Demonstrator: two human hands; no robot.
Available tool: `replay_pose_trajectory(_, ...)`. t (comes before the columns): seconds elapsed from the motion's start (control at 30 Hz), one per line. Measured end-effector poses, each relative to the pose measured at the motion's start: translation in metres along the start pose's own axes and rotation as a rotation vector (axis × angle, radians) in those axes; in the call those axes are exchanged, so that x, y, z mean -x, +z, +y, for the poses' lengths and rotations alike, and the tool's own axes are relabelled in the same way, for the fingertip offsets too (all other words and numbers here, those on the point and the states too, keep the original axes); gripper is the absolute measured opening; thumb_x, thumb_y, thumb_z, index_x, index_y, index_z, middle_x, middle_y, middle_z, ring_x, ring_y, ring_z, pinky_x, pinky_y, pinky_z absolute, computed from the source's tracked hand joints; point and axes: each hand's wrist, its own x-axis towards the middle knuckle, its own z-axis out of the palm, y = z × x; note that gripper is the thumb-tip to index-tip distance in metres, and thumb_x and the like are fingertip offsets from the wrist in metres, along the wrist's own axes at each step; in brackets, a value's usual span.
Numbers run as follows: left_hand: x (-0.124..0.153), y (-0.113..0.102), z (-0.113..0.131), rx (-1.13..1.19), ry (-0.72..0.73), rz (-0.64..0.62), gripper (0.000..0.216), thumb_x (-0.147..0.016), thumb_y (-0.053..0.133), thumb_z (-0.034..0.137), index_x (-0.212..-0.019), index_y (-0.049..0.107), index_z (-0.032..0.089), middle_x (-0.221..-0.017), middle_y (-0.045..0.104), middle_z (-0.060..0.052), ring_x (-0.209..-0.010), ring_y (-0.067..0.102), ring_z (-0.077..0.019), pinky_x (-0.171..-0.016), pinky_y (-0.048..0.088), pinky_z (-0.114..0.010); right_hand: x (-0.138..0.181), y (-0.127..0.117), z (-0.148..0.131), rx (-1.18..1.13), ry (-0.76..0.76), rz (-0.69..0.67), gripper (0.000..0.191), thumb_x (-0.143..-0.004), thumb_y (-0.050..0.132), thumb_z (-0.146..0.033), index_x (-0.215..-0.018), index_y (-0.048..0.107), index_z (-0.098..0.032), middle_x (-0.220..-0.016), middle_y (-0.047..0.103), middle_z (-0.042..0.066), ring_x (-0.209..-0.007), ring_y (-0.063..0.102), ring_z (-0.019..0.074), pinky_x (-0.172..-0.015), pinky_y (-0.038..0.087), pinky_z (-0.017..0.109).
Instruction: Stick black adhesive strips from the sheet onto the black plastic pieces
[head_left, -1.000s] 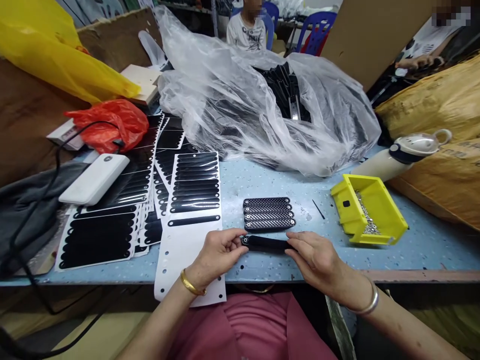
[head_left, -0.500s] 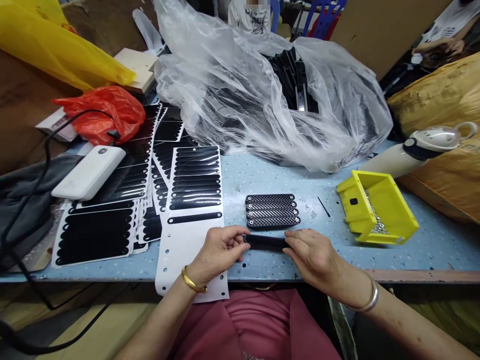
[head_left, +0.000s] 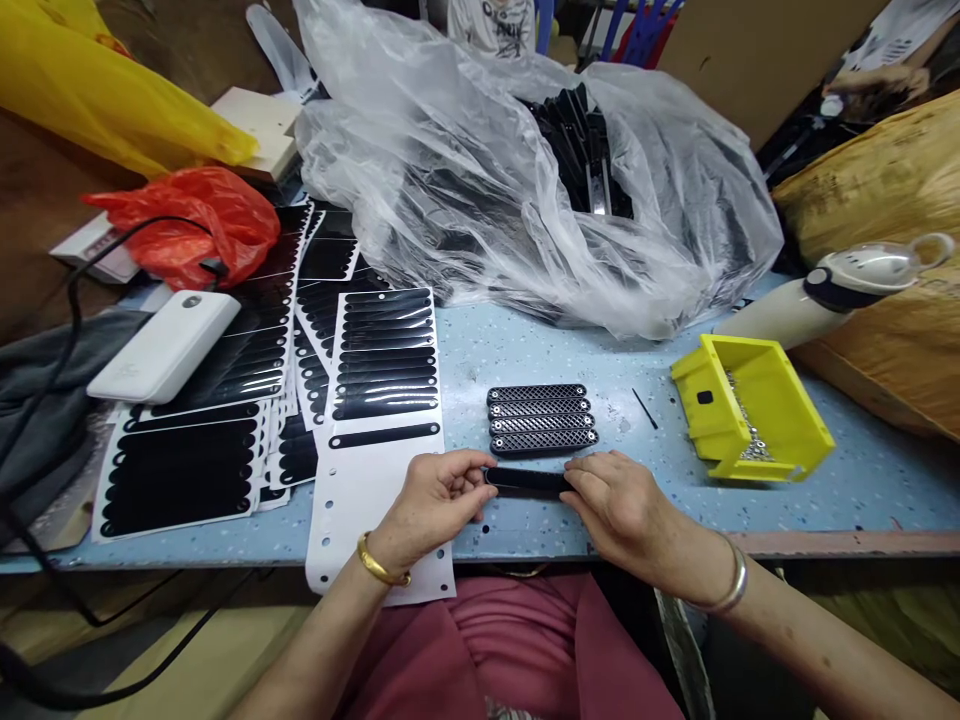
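Between my two hands is a slim black bar with rounded ends (head_left: 526, 481), held level just above the table's front part. My left hand (head_left: 442, 500) pinches its left end between thumb and fingers. Around the right end, my right hand (head_left: 619, 505) closes its thumb and fingertips. Just beyond the bar lie several similar black bars (head_left: 541, 420), side by side, with a lattice surface and a small metal piece at each end. To the left, a white backing sheet (head_left: 375, 500) carries black strip stickers (head_left: 386, 370); its lower part is bare.
A yellow bin (head_left: 757, 410) with small metal parts (head_left: 756, 445) stands right, near a thin black stick (head_left: 645, 408) and a bottle (head_left: 840, 290). A clear plastic bag (head_left: 465, 180) of black parts fills the back. Left are sticker sheets (head_left: 180, 470), a white power bank (head_left: 165, 345) and a red bag (head_left: 195, 220).
Both hands keep their hold on the bar, whose upper face now shows more plainly. The whole view has shifted slightly.
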Motion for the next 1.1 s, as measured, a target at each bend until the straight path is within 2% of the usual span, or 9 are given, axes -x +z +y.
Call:
replay_pose_trajectory(0.2,0.000,-0.003,0.000,-0.006,0.007,-0.038,0.025,-0.074,0.064,0.023,-0.096,0.068,0.011,-0.062,0.060,0.001,-0.047,0.063,-0.0109,-0.041,0.045,-0.016,-0.001,0.001,0.001,0.018,-0.011,-0.010,0.017,-0.092,0.048,-0.010,-0.086,0.063,-0.012,-0.077,0.065,0.010,-0.078,0.061,0.0213,-0.070,0.045,0.033)
replay_pose_trajectory(0.33,-0.001,-0.006,0.003,0.011,-0.040,-0.075,0.027,-0.084,0.054,0.030,-0.096,0.067,0.011,-0.064,0.062,-0.002,-0.048,0.065,-0.0124,-0.037,0.044,-0.016,-0.002,0.001,0.001,0.013,-0.007,-0.045,0.018,-0.091,0.046,-0.008,-0.085,0.063,-0.012,-0.076,0.064,0.010,-0.075,0.059,0.0216,-0.068,0.043,0.034)
replay_pose_trajectory(0.43,-0.002,-0.005,0.005,0.014,-0.080,-0.066,0.027,-0.086,0.053,0.035,-0.093,0.067,0.012,-0.062,0.062,-0.001,-0.046,0.064,-0.0120,-0.037,0.044,-0.017,-0.002,0.001,0.002,0.021,-0.022,-0.057,0.019,-0.090,0.046,-0.008,-0.083,0.063,-0.013,-0.076,0.063,0.009,-0.075,0.057,0.0207,-0.068,0.042,0.034)
replay_pose_trajectory(0.6,-0.004,0.001,0.005,-0.003,-0.150,-0.005,0.025,-0.084,0.059,0.037,-0.086,0.066,0.014,-0.058,0.059,0.002,-0.043,0.062,-0.0107,-0.034,0.041,-0.015,-0.001,0.001,0.003,0.013,-0.033,-0.058,0.017,-0.090,0.048,-0.008,-0.084,0.063,-0.013,-0.077,0.063,0.009,-0.075,0.056,0.0202,-0.069,0.043,0.033)
replay_pose_trajectory(0.77,-0.005,0.001,0.007,-0.002,-0.156,-0.008,0.024,-0.083,0.059,0.036,-0.086,0.066,0.013,-0.057,0.059,0.002,-0.043,0.062,-0.0111,-0.035,0.042,-0.015,0.000,0.000,0.004,-0.038,-0.016,-0.017,0.017,-0.092,0.047,-0.010,-0.088,0.063,-0.013,-0.078,0.064,0.010,-0.077,0.059,0.0204,-0.071,0.046,0.033)
replay_pose_trajectory(0.97,-0.004,-0.001,0.010,0.022,-0.104,-0.050,0.026,-0.066,0.070,0.023,-0.089,0.067,0.011,-0.062,0.061,0.001,-0.050,0.063,-0.0113,-0.044,0.047,-0.017,0.003,-0.002,0.006,-0.103,0.026,0.002,0.013,-0.092,0.050,-0.013,-0.091,0.064,-0.014,-0.083,0.066,0.011,-0.080,0.062,0.0209,-0.072,0.050,0.033)
replay_pose_trajectory(1.1,-0.004,0.000,0.008,0.039,-0.123,-0.040,0.024,-0.065,0.069,0.020,-0.087,0.067,0.011,-0.061,0.060,0.001,-0.049,0.062,-0.0104,-0.043,0.045,-0.016,0.005,-0.003,0.006,-0.108,0.025,0.004,0.011,-0.091,0.053,-0.013,-0.091,0.064,-0.014,-0.084,0.067,0.011,-0.081,0.064,0.0211,-0.073,0.051,0.033)
